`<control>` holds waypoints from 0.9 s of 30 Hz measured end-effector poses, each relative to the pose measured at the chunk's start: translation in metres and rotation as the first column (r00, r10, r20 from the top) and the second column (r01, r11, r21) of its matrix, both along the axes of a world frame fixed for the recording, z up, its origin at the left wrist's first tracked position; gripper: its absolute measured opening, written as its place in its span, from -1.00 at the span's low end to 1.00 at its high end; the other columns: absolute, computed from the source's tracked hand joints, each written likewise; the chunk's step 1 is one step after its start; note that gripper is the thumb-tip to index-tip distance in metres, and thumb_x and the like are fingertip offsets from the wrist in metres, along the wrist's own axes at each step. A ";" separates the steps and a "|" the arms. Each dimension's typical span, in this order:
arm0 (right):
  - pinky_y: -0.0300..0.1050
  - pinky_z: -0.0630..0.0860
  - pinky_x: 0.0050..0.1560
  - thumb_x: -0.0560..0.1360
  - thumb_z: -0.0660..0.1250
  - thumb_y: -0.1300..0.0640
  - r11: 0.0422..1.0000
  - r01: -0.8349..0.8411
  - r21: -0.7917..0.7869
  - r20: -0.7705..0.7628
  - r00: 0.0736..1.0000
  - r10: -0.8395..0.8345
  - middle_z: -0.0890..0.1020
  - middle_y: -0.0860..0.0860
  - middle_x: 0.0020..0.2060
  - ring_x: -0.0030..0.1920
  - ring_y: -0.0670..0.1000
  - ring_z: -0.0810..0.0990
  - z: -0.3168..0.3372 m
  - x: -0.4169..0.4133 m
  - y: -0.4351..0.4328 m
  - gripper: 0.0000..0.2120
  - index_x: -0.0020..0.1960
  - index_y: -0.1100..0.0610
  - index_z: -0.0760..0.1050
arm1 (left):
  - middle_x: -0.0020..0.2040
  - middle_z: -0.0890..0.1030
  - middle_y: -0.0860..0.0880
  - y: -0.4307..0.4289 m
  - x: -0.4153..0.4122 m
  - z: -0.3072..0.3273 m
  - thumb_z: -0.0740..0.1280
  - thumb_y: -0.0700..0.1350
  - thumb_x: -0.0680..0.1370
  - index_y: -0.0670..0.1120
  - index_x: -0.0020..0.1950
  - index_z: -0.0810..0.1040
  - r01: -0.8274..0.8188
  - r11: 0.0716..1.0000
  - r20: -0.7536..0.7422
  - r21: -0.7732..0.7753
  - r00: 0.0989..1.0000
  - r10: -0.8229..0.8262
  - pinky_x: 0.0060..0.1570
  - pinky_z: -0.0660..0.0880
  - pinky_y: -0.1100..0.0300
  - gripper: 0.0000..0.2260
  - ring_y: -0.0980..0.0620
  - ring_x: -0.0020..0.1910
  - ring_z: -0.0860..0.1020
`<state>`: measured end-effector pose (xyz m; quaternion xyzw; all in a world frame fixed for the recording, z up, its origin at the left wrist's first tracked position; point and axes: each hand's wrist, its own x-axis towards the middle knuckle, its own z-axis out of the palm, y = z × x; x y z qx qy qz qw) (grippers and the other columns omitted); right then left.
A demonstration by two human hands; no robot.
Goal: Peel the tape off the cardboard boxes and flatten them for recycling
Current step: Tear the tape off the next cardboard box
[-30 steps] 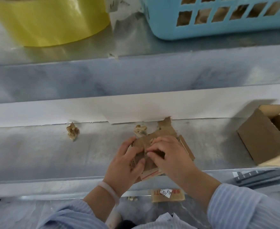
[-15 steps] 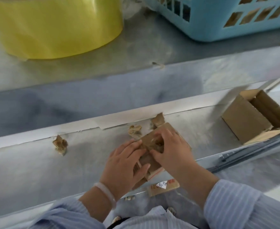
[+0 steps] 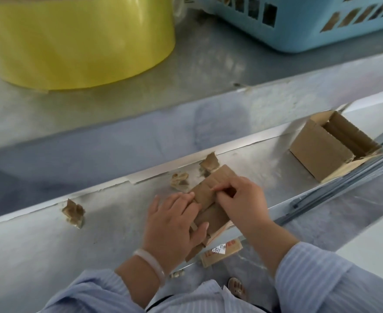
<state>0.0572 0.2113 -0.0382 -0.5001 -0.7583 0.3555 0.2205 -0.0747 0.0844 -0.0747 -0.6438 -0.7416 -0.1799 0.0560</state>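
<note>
The small cardboard box (image 3: pixel 213 216) lies at the front edge of the metal bench (image 3: pixel 50 256), between both hands. Since 1 s ago it has turned a long brown face up. The right hand (image 3: pixel 247 199) has shifted from covering it to pinching thumb and forefinger at the middle seam; whether tape is caught there I cannot tell. The left hand (image 3: pixel 172 224) holds the near end, thumb curled on it. Peeling looks just begun. 3 tape wads (image 3: pixel 73 213) lie behind, and 1 open box (image 3: pixel 321 152) waits to the right.

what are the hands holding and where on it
Both hold the small flattened brown cardboard box: left hand grips its near left edge, right hand pinches at its middle seam.
</note>
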 end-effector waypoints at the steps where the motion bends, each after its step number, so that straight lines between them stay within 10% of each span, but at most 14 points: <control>1: -0.17 0.54 -0.14 0.36 0.38 0.25 0.996 0.071 -0.055 -0.064 0.995 -0.075 0.64 -0.12 -0.26 -0.20 -0.12 0.58 -0.001 0.001 0.003 -0.80 -0.26 -0.06 0.64 | 0.15 0.59 0.03 0.001 -0.001 0.000 0.28 0.19 0.47 0.04 0.02 0.60 0.007 1.000 -0.008 -0.005 1.000 -0.007 0.09 0.43 -0.22 -0.71 -0.04 0.14 0.53; 5: -0.16 0.58 -0.06 0.42 0.39 0.28 0.986 0.136 -0.099 -0.160 0.976 -0.150 0.65 -0.09 -0.17 -0.12 -0.11 0.59 -0.002 0.008 0.015 -0.71 -0.28 -0.12 0.62 | 0.13 0.59 0.04 0.003 -0.003 0.001 0.27 0.20 0.47 0.03 0.00 0.60 0.018 1.000 -0.011 -0.013 1.000 -0.018 0.09 0.42 -0.24 -0.70 -0.05 0.12 0.54; 10: -0.56 0.32 0.07 0.49 0.36 0.23 0.958 -0.204 0.201 0.005 0.978 0.207 0.60 -0.19 -0.03 0.01 -0.36 0.47 -0.008 0.020 0.003 -0.81 -0.05 -0.01 0.69 | 0.09 0.60 0.03 0.005 -0.004 0.004 0.26 0.22 0.45 0.03 -0.04 0.58 0.016 1.000 -0.016 -0.025 1.000 -0.017 0.10 0.43 -0.25 -0.70 -0.05 0.08 0.54; 22: -0.21 0.30 -0.06 0.45 0.42 -0.06 0.935 -0.349 0.060 0.402 0.866 0.298 0.43 -0.15 -0.12 -0.04 -0.09 0.35 0.016 -0.008 0.006 -0.78 0.07 -0.09 0.51 | 0.09 0.59 0.05 0.005 0.000 0.006 0.27 0.20 0.43 0.05 0.03 0.58 -0.008 0.999 0.002 -0.045 1.000 0.008 0.20 0.38 -0.26 -0.68 -0.02 0.08 0.55; 27: -0.18 0.36 -0.14 0.50 0.35 0.05 0.946 -0.315 0.077 0.315 0.908 0.277 0.48 -0.10 -0.15 -0.10 -0.03 0.48 0.012 -0.001 0.015 -0.91 -0.09 -0.03 0.43 | 0.12 0.57 0.01 0.006 0.002 0.008 0.21 0.20 0.46 0.07 0.25 0.57 -0.005 0.995 -0.044 -0.101 0.999 0.000 0.19 0.39 -0.28 -0.57 -0.05 0.09 0.55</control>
